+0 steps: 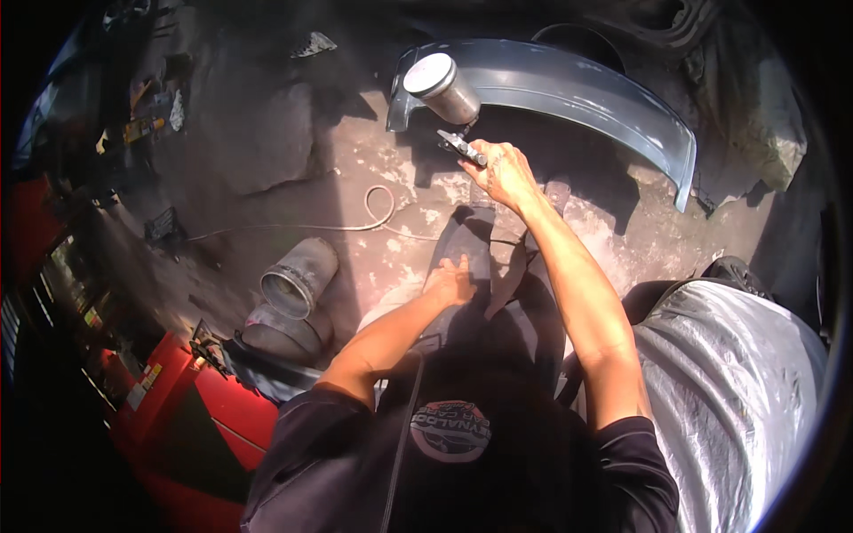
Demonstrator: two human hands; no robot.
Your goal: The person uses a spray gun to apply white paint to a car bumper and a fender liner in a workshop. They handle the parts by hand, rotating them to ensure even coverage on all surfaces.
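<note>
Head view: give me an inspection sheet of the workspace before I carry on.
Surface: floor blotchy, part sunlit, part shaded.
Job's things: spray gun with a metal cup; curved blue-grey panel beyond it.
Clutter: tipped bucket at left; yellow item at upper left, kind unclear.
Hands: right hand grips the gun; left hand rests on the thigh, fingers spread.
Cables: thin hose looped on the floor, its link to the gun not visible; cord down the shirt.
Surroundings: red casing at lower left, silvery cover at right.
</note>
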